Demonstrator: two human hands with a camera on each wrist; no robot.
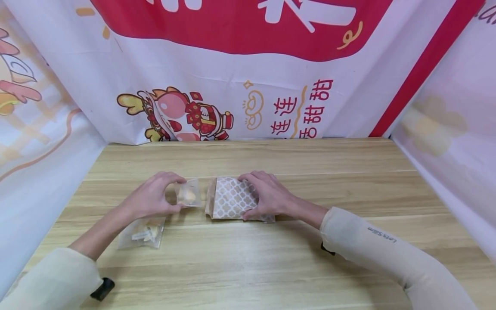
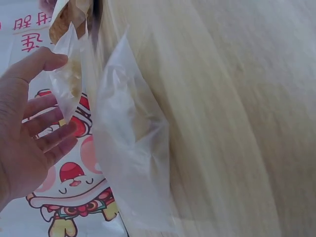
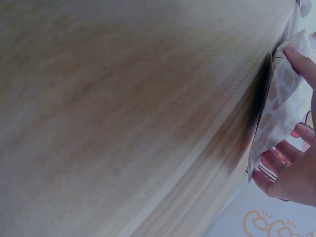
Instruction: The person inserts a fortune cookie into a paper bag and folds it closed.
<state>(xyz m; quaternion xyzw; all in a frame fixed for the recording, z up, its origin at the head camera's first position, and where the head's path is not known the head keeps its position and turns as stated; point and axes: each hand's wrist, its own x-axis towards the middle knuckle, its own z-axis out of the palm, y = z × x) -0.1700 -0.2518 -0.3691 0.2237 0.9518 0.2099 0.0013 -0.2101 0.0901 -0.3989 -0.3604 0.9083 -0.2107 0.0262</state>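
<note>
My left hand [image 1: 156,196] holds a small clear plastic packet [image 1: 190,193] by its left side, thumb and fingertips at opposite edges. Something pale yellow shows inside the packet. In the left wrist view, the thumb presses near the packet's [image 2: 73,81] top. Just to the right, my right hand [image 1: 271,194] spans a flat paper bag [image 1: 232,200] with a brown-and-white lattice pattern, gripping it between thumb and fingers. The right wrist view shows the bag's [image 3: 281,106] creased side close over the table. A narrow gap separates the packet from the bag.
A second clear plastic bag [image 1: 147,234] with pale pieces inside lies on the wooden table [image 1: 248,262], below the left hand. Printed white cloth [image 1: 217,64] hangs behind the table's far edge, with more cloth at both sides.
</note>
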